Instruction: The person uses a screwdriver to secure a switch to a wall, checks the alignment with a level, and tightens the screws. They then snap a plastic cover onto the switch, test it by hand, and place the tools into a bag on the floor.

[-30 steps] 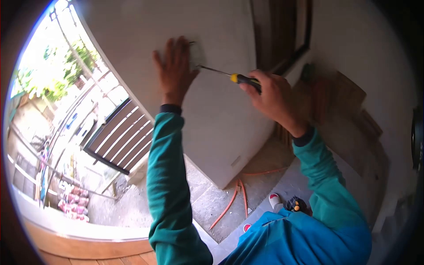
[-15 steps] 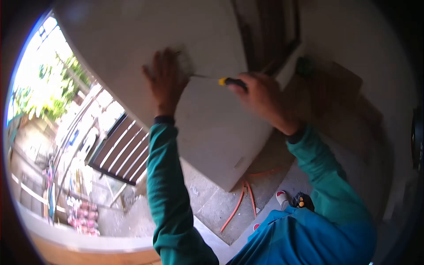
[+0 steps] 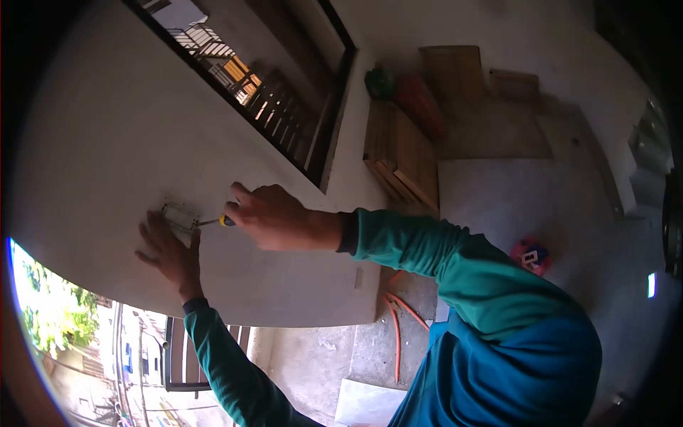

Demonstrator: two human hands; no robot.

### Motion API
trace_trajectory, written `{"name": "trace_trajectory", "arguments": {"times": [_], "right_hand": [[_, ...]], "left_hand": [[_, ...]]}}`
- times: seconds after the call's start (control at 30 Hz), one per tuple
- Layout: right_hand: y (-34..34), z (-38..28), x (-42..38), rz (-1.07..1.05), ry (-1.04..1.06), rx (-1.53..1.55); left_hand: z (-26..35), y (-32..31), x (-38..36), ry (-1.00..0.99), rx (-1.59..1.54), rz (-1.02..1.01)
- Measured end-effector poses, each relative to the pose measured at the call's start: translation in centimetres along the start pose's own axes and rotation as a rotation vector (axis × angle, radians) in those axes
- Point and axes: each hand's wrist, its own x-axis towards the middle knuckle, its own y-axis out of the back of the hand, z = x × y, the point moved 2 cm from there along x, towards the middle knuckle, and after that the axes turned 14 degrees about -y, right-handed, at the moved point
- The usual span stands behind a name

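My right hand is closed around the black-and-yellow handle of a screwdriver. The thin metal shaft points left, its tip at the right end of a small rectangular fitting on the pale wall. Just below and left of that fitting, my left hand rests on the wall with its fingers spread. Its fingertips and thumb touch or nearly touch the fitting's edge. Whether a screw sits at the screwdriver tip is too small to tell.
Above my hands is a dark-framed window with reflections. Wooden panels lean by the wall's far corner, near a green bundle. An orange hose lies on the floor. A slatted railing stands at lower left, and a pink object lies right.
The view has swung to the right and turned, bringing the window and wood panels into sight. Both hands stay by the fitting, the screwdriver still in my right hand.
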Motion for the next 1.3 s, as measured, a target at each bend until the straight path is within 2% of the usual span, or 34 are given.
{"name": "trace_trajectory", "arguments": {"times": [0.07, 0.2, 0.27, 0.3, 0.47, 0.5, 0.67, 0.73, 0.77, 0.8, 0.87, 0.9, 1.0, 1.03, 1.07, 1.13, 1.17, 1.2, 1.27, 1.3], "right_hand": [[-0.1, -0.3, -0.1, -0.145, -0.061, 0.056], [-0.3, -0.3, 0.1, -0.063, -0.066, 0.080], [-0.7, -0.4, 0.4, -0.073, 0.012, -0.020], [-1.0, -0.5, 0.6, -0.069, -0.001, -0.017], [0.8, -1.5, 0.1, -0.088, -0.018, 0.121], [0.0, -1.9, 0.3, 0.067, -0.077, 0.175], [-1.7, -2.4, 0.7, 0.047, -0.051, 0.134], [-2.9, -2.5, 1.0, 0.084, -0.226, 0.390], [-3.2, -3.0, 1.2, 0.093, -0.396, 0.475], [-3.6, -3.0, 1.3, 0.100, -0.402, 0.487], [-3.7, -3.3, 1.3, 0.146, -0.222, 0.462], [-3.4, -3.3, 1.2, 0.150, -0.228, 0.474], [-3.1, -4.1, 0.9, 0.095, -0.055, 0.069], [-3.3, -4.7, 1.3, 0.065, -0.077, -0.048], [-5.5, -5.0, 1.6, 0.071, -0.086, -0.034], [-11.8, -13.7, 6.7, 0.228, -0.327, -0.452], [-13.9, -14.5, 7.4, 0.302, -0.447, -0.664], [-13.9, -14.1, 7.1, 0.300, -0.383, -1.233], [-13.0, -14.2, 7.3, 0.307, -0.534, -1.250], [-12.8, -13.7, 7.3, 0.307, -0.540, -1.246]], "left_hand": [[-0.2, -0.1, 0.0, 0.027, 0.011, -0.013], [-0.6, -1.6, 0.0, 0.006, 0.006, 0.059], [-0.9, -2.3, -0.2, -0.033, -0.004, 0.218], [-1.1, -2.8, -0.2, -0.048, -0.003, 0.220], [-1.4, -3.1, -0.2, -0.138, 0.035, 0.459], [-1.4, -3.2, -0.1, -0.149, 0.039, 0.463], [-1.8, -3.5, -0.2, -0.157, 0.053, 0.445], [-2.3, -4.1, -0.3, -0.173, 0.083, 0.432], [-2.5, -4.3, -0.3, -0.167, 0.109, 0.414], [-2.7, -4.5, -0.2, -0.178, 0.119, 0.414], [-3.0, -4.9, -0.3, -0.147, 0.104, 0.379], [-3.1, -4.9, -0.4, -0.158, 0.114, 0.376], [-2.2, -2.8, -0.2, -0.181, 0.230, 0.368], [-1.4, -1.4, -0.1, -0.064, 0.378, 0.006], [-1.0, -0.6, 0.0, 0.060, 0.518, -0.354], [-0.7, -0.3, 0.5, 0.031, 0.542, -0.321], [-0.6, -0.2, 0.7, 0.011, 0.552, -0.290], [-0.4, -0.2, 1.1, -0.008, 0.557, -0.258], [-0.2, -0.3, 1.6, -0.044, 0.566, -0.195], [0.1, -0.4, 2.3, -0.063, 0.571, -0.163]]}}
